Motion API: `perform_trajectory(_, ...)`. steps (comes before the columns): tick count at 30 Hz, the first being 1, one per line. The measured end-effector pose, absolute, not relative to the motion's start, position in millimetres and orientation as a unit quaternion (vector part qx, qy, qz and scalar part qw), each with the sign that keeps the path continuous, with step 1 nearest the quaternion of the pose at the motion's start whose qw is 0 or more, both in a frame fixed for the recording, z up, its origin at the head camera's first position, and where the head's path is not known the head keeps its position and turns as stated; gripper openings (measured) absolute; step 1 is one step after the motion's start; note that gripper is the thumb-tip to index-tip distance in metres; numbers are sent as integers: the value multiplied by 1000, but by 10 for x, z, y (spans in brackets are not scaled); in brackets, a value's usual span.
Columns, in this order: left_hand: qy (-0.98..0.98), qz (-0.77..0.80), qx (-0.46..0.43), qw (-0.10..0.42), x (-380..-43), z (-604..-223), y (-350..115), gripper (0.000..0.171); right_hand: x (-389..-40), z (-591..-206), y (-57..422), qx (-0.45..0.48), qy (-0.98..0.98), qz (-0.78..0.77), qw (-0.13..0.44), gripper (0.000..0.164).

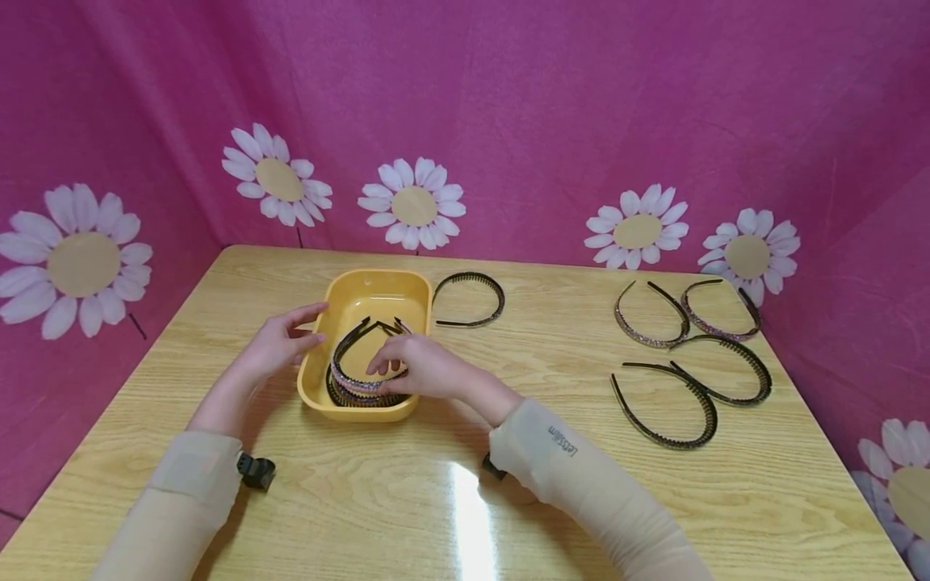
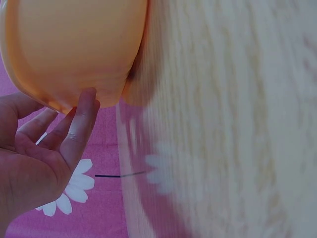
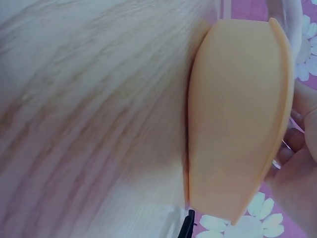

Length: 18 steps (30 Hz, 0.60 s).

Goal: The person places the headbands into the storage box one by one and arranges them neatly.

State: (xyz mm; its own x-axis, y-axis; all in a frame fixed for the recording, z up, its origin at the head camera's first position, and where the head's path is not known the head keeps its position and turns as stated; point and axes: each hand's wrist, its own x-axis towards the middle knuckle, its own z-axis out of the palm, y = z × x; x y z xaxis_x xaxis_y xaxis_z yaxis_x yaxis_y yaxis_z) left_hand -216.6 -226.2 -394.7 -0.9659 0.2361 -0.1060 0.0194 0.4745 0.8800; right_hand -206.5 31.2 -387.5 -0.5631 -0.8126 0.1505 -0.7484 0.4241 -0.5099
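A yellow plastic tub (image 1: 400,282) stands left of the table's middle, with several dark and glittery headbands (image 1: 356,387) stacked in its near half. Against the tub's left side, my left hand (image 1: 279,343) touches the wall and rim with mostly straight fingers. In the left wrist view, one of its fingertips (image 2: 88,96) lies on the outer wall. My right hand (image 1: 421,367) reaches over the right rim and pinches a pink glittery headband on the stack, fingers curled. From the right wrist, the tub's wall (image 3: 237,119) hides the headbands.
Just right of the tub lies a black toothed headband (image 1: 501,303). Several more are spread at the table's right, among them a pink glittery headband (image 1: 650,340) and a black one (image 1: 697,444). Behind the wooden table (image 1: 552,516) hangs a pink cloth (image 1: 523,121) with daisies.
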Motion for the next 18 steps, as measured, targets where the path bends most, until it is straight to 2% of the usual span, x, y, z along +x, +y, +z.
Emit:
perform_trajectory(10,852,506,75,109,-2153,-3933,-2254,58,-2024,-3707,445,-460,842,-278,39,26)
perform_trajectory(18,852,508,77,105,-2149,-3927,-2255,57,-1971,-3553,576,-477,835,-276,6,22)
